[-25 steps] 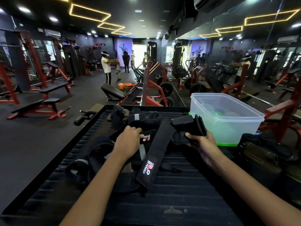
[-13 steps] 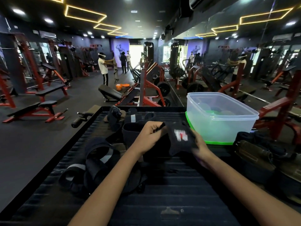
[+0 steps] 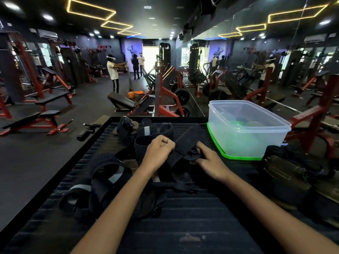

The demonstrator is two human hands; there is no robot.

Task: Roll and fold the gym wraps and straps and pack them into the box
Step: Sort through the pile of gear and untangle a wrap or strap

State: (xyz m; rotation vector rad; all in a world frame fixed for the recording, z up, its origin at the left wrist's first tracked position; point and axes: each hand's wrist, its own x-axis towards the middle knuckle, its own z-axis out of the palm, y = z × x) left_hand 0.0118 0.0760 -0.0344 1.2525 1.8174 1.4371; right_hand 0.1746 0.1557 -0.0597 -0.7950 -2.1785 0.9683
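Black straps (image 3: 185, 143); clear box (image 3: 245, 129) w/ green base.

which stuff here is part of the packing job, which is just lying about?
Job:
- black strap, held by left hand and right hand
- loose wraps on the ribbed mat
- clear box

Lying about:
- weight benches
- orange bucket
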